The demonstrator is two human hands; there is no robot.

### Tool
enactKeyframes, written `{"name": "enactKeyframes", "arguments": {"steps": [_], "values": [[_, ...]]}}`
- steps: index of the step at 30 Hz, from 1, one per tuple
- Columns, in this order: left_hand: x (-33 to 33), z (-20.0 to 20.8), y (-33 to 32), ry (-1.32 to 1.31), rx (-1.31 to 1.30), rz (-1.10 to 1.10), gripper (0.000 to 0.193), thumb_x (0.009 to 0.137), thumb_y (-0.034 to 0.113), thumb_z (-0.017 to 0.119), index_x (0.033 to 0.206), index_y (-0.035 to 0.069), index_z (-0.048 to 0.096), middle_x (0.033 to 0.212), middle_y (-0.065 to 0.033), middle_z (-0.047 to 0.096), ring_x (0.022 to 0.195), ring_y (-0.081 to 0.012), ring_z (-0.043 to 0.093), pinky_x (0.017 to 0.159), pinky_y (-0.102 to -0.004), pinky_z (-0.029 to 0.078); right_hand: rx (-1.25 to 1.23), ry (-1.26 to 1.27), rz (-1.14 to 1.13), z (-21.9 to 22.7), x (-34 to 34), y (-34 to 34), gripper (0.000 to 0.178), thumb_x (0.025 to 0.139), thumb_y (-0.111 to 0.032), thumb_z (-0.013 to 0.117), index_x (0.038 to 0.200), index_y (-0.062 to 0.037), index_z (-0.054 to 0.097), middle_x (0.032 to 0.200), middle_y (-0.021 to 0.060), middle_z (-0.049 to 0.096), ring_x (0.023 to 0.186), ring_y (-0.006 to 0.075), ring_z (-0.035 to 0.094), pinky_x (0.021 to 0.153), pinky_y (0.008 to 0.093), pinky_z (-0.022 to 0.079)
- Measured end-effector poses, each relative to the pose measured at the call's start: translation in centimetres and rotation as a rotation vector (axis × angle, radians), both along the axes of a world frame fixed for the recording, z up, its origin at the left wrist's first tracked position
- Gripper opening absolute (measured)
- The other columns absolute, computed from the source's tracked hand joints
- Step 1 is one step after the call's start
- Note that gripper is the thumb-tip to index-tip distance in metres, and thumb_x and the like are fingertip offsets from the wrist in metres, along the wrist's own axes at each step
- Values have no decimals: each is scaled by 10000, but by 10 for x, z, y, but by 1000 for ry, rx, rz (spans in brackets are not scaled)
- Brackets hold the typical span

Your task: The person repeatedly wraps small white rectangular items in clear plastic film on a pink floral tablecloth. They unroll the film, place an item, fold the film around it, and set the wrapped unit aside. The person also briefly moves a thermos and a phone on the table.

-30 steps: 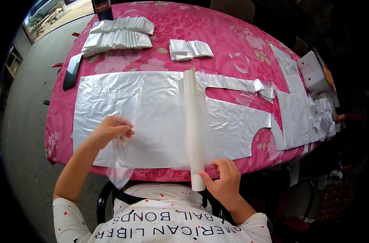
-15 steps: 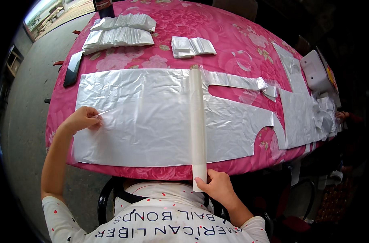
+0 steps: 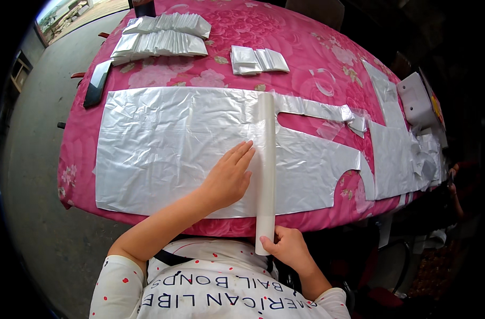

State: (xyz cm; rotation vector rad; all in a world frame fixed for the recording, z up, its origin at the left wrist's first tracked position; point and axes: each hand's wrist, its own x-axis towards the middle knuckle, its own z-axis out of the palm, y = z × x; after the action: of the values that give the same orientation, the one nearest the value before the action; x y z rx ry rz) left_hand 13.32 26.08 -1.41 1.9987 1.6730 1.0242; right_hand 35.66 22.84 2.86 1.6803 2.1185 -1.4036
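A large sheet of thin, shiny white plastic (image 3: 147,149) lies spread across the table in front of me. Its right part has two curved cut-outs. Across the plastic, from far to near, lies a long pale tube (image 3: 266,159). My right hand (image 3: 287,245) grips the tube's near end, thumb on top, just past the table edge. Just left of the tube, my left hand (image 3: 230,175) rests on the plastic with fingers stretched out and close together, pointing toward the tube. It holds nothing.
Folded plastic packets stand in two rows (image 3: 162,45) at the far left, with a smaller group (image 3: 259,60) farther right. A phone (image 3: 97,84) and dark bottle (image 3: 143,8) are at left. More plastic sheets (image 3: 394,159) and a white container (image 3: 414,98) lie right, near another person's hand (image 3: 454,171).
My left hand has let go of the plastic's left side and moved right to lie flat beside the tube. My right hand still grips the tube's near end.
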Motion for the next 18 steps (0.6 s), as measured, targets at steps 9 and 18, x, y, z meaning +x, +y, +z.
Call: {"name": "enactKeyframes", "arguments": {"steps": [9,18], "values": [[14,-19,5,333,-42,-6,597,809,164,434,1320,-103,277,1399,-253,261,1329,-363,212,1092,-440,157,-135,10,89,12,-2,14,490,724,-473,652,825,6,638,666,135,634,614,255,630,591,328,487],[15,-22,6,420,-1,28,589,827,212,363,1293,-143,299,1378,-286,282,1313,-385,243,1086,-453,166,141,56,172,3,-64,140,532,834,-498,562,738,21,628,601,59,591,554,107,556,544,253,444]]}}
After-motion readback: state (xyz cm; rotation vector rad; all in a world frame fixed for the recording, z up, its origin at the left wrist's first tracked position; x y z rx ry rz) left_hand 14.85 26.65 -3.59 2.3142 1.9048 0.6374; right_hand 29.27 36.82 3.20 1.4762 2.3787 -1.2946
